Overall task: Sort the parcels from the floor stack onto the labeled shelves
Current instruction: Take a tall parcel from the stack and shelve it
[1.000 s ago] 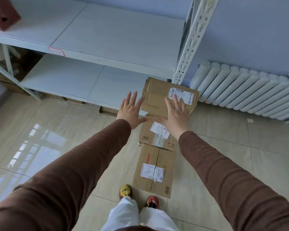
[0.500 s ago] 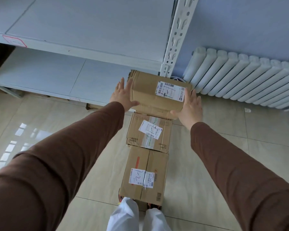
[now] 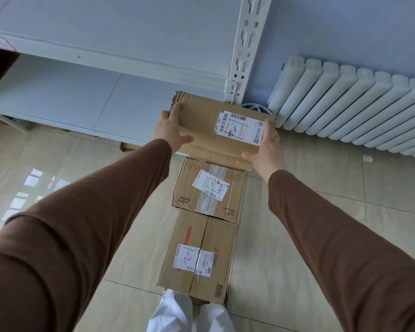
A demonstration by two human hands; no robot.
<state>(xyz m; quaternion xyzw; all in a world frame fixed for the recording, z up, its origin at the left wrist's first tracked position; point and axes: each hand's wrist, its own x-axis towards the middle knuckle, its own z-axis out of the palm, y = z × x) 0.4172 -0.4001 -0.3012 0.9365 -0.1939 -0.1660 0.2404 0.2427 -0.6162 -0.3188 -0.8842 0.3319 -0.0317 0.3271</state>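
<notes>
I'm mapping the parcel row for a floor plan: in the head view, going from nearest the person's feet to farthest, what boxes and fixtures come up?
Box with the handwritten label → taped middle box → box held by the left hand and right hand → shelf upright.

Long brown sleeves (image 3: pixel 86 224) on both arms, bare hands, white trousers (image 3: pixel 177 315)

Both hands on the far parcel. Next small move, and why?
Probably lift it straight up a little. The left hand and right hand grip opposite ends of the far parcel, whose near edge overlaps the middle parcel. Raising it first should clear that box and bring its shipping label close enough to read before choosing a shelf.
</notes>
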